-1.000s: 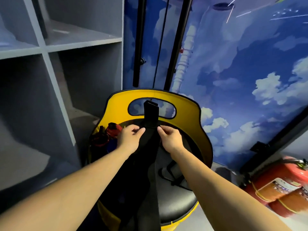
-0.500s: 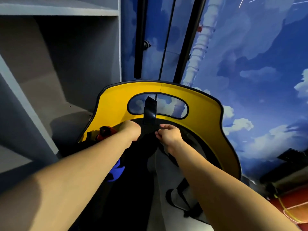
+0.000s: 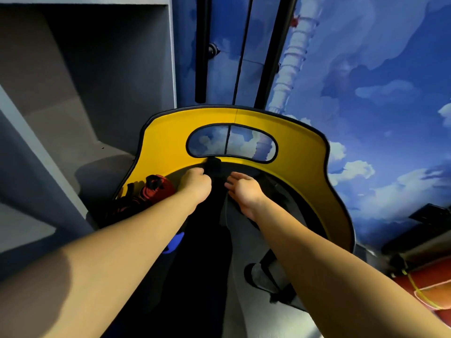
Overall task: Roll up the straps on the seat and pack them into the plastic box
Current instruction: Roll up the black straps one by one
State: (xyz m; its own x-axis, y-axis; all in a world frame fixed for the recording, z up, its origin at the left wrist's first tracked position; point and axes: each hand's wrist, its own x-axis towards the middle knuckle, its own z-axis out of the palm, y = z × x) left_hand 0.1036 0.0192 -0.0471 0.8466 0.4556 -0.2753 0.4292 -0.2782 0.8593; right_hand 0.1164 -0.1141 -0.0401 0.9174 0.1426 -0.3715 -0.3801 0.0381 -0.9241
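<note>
2 hands up at the top of the seat, both working the same wide black webbing strap (image 3: 214, 167); strap end bunched into a small dark roll right under the oval cutout of the yellow curved seat back with black piping (image 3: 168, 147), rest of it running down the middle of the round black padded seat cushion (image 3: 288, 191) toward the camera and hard to tell apart from the dark cushion.

Left hand (image 3: 196, 185) curled tight, knuckles up, fingers tucked onto the left side of the roll; looks like a proper grip on it. Right hand (image 3: 244, 189) flatter, fingers fairly straight and together, tips touching the right edge of the strap; more steadying than gripping, by the look of it.

Handling guess: light, floppy, zero stiffness; probably a bit slick like most nylon webbing, so likely to spring loose the second the pinch goes. Best held across the full width at the rolled end, thumb on top, other hand feeding the flat tail in straight. Nothing fragile here, though a 2nd strap with a buckle (image 3: 266, 276) lying lower right on the seat could snag.

Red and black bundle (image 3: 156, 189) wedged at the left of the seat, something blue (image 3: 177, 241) below it; can't tell what either is. No plastic box in view.

Writing or brands: 0 readable; just the blue cloud mural wall (image 3: 366, 81) and grey shelving (image 3: 73, 93).
</note>
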